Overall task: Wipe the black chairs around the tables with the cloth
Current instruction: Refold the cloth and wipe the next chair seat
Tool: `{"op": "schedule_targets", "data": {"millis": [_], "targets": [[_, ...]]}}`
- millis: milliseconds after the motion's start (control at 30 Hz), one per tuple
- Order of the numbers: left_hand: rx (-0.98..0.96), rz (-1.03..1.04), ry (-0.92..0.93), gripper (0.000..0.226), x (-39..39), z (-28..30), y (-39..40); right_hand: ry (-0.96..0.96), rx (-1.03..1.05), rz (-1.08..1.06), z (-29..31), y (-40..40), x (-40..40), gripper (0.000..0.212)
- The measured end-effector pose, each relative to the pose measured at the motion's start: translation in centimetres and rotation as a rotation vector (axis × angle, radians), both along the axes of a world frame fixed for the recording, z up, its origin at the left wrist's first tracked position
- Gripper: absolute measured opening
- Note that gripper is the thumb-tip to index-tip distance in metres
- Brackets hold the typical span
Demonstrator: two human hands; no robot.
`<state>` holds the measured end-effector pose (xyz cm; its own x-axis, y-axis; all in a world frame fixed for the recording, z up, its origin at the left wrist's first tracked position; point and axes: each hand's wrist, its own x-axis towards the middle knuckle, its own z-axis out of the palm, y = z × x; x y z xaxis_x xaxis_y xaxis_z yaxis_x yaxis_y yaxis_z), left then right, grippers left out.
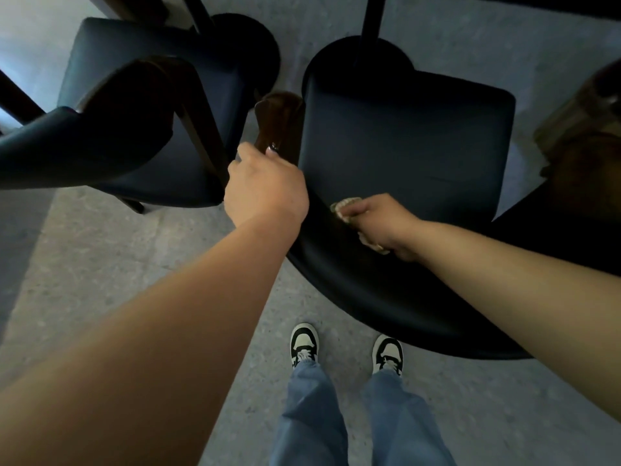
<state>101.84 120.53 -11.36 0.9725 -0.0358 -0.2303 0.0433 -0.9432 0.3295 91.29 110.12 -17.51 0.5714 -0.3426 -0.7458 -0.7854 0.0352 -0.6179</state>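
Cloth bunched in right hand, pressed against inner backrest of black chair for wiping, left hand gripping wooden armrest, steadying it.

surface: speckled grey floor | standing on it: two black chairs, two round table bases, two black-and-white shoes

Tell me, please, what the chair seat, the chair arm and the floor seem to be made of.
The dark padded chair seat looks like smooth leather or vinyl, given its soft sheen. The glossy brown chair arm, held by the left hand, looks like varnished wood. The grey speckled floor resembles polished concrete or terrazzo.
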Motion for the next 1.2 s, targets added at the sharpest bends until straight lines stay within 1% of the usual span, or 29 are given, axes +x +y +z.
{"op": "schedule_targets", "data": {"millis": [100,267,367,400,433,500,533,600,633,667,700,767,800,867,933,967,1100,1167,1200], "targets": [[0.002,-0.005,-0.012,0.035,0.0,-0.1,0.0,-0.077,-0.048,0.027,3.1,0.8,-2.1,0.029],[0.002,-0.008,-0.034,0.034,0.0,-0.3,0.1,-0.219,-0.142,0.224,7.9,2.1,-5.5,0.052],[0.021,-0.011,-0.038,0.033,0.0,-0.2,0.1,-0.337,-0.19,0.305,10.1,2.7,-7.7,0.054],[0.026,-0.011,-0.037,0.033,0.1,-0.2,0.1,-0.358,-0.177,0.304,10.6,2.6,-8.1,0.053],[0.028,-0.011,-0.036,0.033,0.1,-0.2,0.1,-0.351,-0.127,0.271,10.8,2.2,-8.2,0.05],[0.033,-0.012,-0.037,0.033,0.1,-0.2,0.2,-0.291,-0.01,0.116,10.2,0.8,-7.3,0.048],[0.035,-0.013,-0.038,0.034,0.2,-0.2,0.2,-0.245,-0.014,0.05,9.3,-0.2,-6.4,0.046],[0.039,-0.016,-0.037,0.034,0.2,-0.2,0.2,-0.137,-0.079,0.03,6.3,-2.0,-4.3,0.031],[0.043,-0.018,-0.035,0.034,0.1,-0.2,0.2,-0.071,-0.096,0.047,4.5,-2.7,-3.5,0.023],[0.044,-0.021,-0.033,0.034,0.1,-0.1,0.2,0.004,-0.096,0.076,2.9,-3.1,-2.6,0.022],[0.042,-0.023,-0.033,0.035,0.1,-0.2,0.1,0.085,-0.105,0.131,1.2,-3.4,-2.0,0.025],[0.04,-0.025,-0.037,0.036,0.1,-0.2,0.1,0.235,-0.141,0.319,-1.6,-3.2,-1.4,0.027],[0.041,-0.024,-0.039,0.036,0.1,-0.2,0.1,0.275,-0.167,0.408,-2.5,-3.0,-1.2,0.028],[0.049,-0.026,-0.043,0.036,0.2,-0.3,0.1,0.294,-0.214,0.467,-3.3,-2.7,-1.1,0.025],[0.057,-0.031,-0.047,0.036,0.3,-0.3,0.2,0.283,-0.252,0.459,-3.0,-2.7,-1.4,0.013],[0.057,-0.031,-0.047,0.037,0.3,-0.3,0.2,0.27,-0.265,0.436,-2.6,-2.7,-1.6,0.013],[0.056,-0.028,-0.051,0.036,0.2,-0.3,0.1,0.198,-0.259,0.353,-0.3,-2.3,-2.4,0.025],[0.054,-0.028,-0.051,0.036,0.2,-0.3,0.1,0.126,-0.255,0.341,1.8,-1.5,-2.9,0.025],[0.054,-0.029,-0.05,0.036,0.2,-0.3,0.1,0.077,-0.277,0.344,3.1,-0.9,-3.4,0.029]]}}
